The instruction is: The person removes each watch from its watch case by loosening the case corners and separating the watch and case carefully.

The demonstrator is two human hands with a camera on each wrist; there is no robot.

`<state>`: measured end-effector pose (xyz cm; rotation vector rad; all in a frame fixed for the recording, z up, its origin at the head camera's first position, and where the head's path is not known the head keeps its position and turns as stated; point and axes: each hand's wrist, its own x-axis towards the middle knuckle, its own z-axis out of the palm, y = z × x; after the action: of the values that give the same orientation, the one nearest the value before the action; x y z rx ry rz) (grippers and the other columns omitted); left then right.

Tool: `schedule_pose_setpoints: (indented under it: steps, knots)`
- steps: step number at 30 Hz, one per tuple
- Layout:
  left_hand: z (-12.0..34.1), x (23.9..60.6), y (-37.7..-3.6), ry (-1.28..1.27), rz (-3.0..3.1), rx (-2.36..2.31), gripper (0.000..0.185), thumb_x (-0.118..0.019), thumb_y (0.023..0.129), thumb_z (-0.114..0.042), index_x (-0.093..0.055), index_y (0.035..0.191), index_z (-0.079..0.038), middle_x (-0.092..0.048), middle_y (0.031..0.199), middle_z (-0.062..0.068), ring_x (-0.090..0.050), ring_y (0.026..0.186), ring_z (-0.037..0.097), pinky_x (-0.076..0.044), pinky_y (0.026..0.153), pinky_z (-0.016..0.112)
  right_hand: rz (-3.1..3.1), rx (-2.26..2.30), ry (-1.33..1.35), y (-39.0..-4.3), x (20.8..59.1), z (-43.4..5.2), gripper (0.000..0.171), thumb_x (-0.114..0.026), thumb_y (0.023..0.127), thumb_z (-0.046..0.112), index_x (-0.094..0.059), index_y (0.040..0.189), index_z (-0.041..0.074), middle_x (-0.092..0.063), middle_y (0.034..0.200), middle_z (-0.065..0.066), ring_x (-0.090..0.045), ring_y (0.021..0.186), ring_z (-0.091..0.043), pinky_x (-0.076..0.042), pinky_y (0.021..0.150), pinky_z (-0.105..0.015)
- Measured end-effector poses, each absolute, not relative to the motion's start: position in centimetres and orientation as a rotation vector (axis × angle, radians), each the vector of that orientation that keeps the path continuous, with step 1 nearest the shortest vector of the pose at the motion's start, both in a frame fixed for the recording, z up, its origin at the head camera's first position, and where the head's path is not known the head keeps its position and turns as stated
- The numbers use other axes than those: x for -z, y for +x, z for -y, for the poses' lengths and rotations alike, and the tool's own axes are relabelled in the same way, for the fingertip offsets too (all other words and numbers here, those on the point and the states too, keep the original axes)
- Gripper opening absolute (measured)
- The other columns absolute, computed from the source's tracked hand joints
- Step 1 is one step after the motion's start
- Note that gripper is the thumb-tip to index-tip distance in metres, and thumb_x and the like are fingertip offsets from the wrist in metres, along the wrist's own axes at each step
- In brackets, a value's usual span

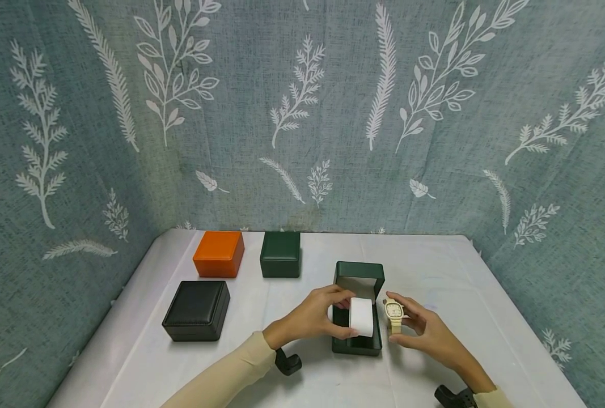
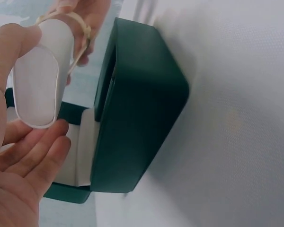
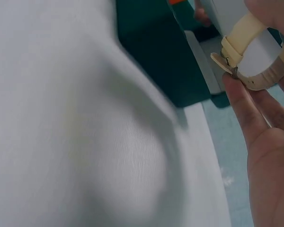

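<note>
Between thumb and fingers my left hand [image 1: 316,313] pinches a white watch cushion [image 1: 361,317], held over an open dark green watch box [image 1: 357,347]. The left wrist view shows the cushion's oval end [image 2: 37,87] with the thumb on top and fingers below. To the right of the box, my right hand [image 1: 430,334] holds a cream wristwatch [image 1: 394,313] with its face toward the head camera. In the right wrist view the watch's strap [image 3: 244,38] is buckled into a loop, gripped by thumb and fingertips. The box lid [image 1: 359,270] stands raised at the back.
A closed orange box [image 1: 218,254] and a closed green box [image 1: 280,254] sit at the back left of the white-covered table [image 1: 424,260]. Nearer on the left lies a closed black box [image 1: 197,311]. Leaf-patterned cloth [image 1: 333,113] hangs around the table.
</note>
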<state>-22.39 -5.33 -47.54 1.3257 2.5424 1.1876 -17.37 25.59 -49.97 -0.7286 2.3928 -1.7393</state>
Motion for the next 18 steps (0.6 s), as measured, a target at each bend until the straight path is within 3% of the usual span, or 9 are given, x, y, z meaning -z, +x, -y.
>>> schedule_pose_setpoints:
  steps: [18]
  knots:
    - [5.5, 48.1, -22.6, 1.347, -2.548, -1.178, 0.066, -0.086, 0.084, -0.04, -0.063, 0.137, -0.007, -0.062, 0.114, -0.002, -0.064, 0.104, 0.012, -0.053, 0.091, 0.025, -2.449, 1.773, -0.464, -16.0, 50.4, -30.6, 0.084, -0.081, 0.089, 0.009, -0.037, 0.16, 0.009, -0.032, 0.16, -0.028, -0.05, 0.128, 0.007, -0.045, 0.1, -0.014]
